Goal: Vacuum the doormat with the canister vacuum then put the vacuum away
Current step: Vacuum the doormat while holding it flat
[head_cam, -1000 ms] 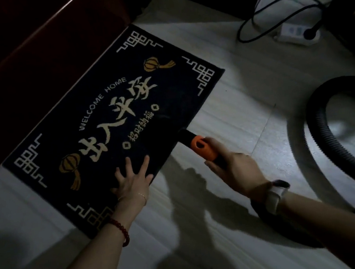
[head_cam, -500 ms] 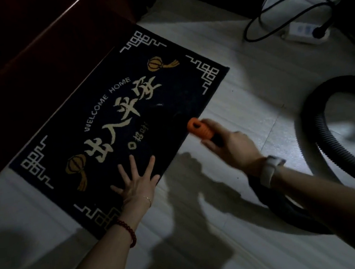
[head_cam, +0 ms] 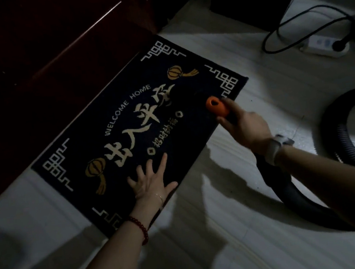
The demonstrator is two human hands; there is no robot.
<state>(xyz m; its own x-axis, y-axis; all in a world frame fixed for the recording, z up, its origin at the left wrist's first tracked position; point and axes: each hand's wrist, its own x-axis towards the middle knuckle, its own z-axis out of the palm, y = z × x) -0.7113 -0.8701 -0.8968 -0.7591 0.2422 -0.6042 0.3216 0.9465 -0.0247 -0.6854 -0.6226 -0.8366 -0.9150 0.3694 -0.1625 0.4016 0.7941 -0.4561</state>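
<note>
A dark doormat [head_cam: 125,109] with white "WELCOME HOME" lettering and orange lanterns lies slanted on the pale tiled floor. My left hand [head_cam: 151,181] presses flat on its near edge, fingers spread. My right hand [head_cam: 244,126] grips the vacuum hose handle with its orange slider [head_cam: 216,107], held over the mat's right side near the far corner. The nozzle tip is dark and hard to make out against the mat. The black ribbed hose [head_cam: 338,138] loops from under my right wrist out to the right; the canister itself is out of view.
Dark wooden furniture [head_cam: 41,50] borders the mat's far long edge. A white power strip [head_cam: 325,45] with a black plug and a looping cable lies on the floor at the upper right. Shadows of my arms fall on the tiles in front.
My right hand has carried the orange handle from the mat's near edge up and to the right, onto the mat toward its far right corner. My left hand stays pressed on the mat.
</note>
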